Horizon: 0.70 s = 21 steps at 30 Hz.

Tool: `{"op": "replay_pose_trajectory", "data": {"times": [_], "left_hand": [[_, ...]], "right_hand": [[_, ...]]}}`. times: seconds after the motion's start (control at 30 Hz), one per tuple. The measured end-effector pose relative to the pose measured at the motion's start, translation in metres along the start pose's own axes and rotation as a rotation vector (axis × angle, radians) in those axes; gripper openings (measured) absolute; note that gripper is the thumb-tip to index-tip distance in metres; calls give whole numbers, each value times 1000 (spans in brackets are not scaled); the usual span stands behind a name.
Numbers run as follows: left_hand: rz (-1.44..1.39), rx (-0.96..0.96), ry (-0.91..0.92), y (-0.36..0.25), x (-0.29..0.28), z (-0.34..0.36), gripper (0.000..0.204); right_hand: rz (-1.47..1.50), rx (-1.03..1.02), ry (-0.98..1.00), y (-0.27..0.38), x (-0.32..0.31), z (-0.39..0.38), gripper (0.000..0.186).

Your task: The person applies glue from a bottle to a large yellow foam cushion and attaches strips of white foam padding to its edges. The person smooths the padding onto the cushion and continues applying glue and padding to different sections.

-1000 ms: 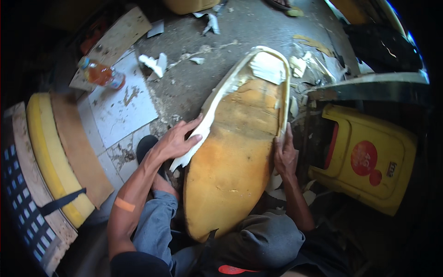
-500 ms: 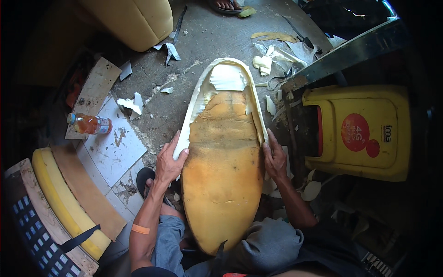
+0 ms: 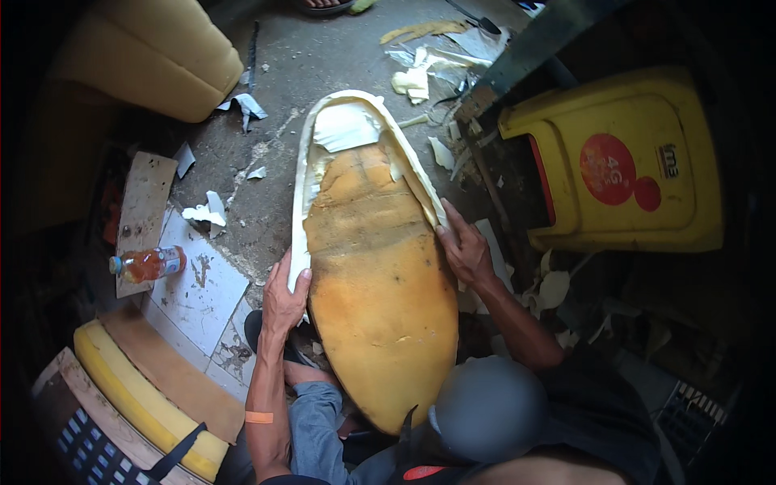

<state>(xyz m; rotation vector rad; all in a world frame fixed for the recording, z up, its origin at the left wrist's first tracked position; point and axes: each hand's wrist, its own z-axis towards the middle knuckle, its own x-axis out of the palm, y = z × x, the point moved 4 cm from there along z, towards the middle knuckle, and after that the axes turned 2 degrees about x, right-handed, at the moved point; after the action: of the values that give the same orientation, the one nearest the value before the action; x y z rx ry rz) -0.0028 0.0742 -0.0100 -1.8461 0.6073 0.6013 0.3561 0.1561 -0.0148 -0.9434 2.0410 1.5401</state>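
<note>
A long yellow foam pad point(image 3: 380, 291), shaped like a seat cushion, lies lengthwise over my lap, its narrow end nearest me. A raised cream-white foam rim point(image 3: 303, 190) curves round its far half. Inside the far end sits a white foam piece point(image 3: 346, 127). My left hand point(image 3: 284, 297) is closed on the pad's left edge where the rim ends, thumb on top. On the opposite edge, slightly farther away, my right hand point(image 3: 466, 249) grips the other end of the rim. The fingers under the pad are hidden on both sides.
Foam scraps point(image 3: 412, 83) litter the floor ahead. A bottle of orange liquid point(image 3: 149, 264) lies to the left, above curved yellow foam point(image 3: 133, 388). At right stands a yellow plastic stool point(image 3: 638, 162) beside a metal beam point(image 3: 541, 52). Someone's foot shows at the top.
The whole scene has shifted in view, the floor things sliding left and the stool moving up. The pad appears turned slightly, its far end leaning left. Both hands keep their hold.
</note>
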Motion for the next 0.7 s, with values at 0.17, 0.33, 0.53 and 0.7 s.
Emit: {"op": "replay_pose_trajectory", "data": {"times": [0.17,0.33,0.53,0.7], "left_hand": [[74,85,45,-16,-2,-8,74],[60,-22,102,-28,-5,-12,81],[226,69,107,-28,-2,-8,63],[234,85,82,-30,-1,-10,60]], "right_hand": [[42,-70,54,-8,-4,1,70],[13,-32,62,-19,-2,0,65],[126,-46,22,-18,-8,-3,52],[196,-25,-12,-16,-13,-3,48]]}}
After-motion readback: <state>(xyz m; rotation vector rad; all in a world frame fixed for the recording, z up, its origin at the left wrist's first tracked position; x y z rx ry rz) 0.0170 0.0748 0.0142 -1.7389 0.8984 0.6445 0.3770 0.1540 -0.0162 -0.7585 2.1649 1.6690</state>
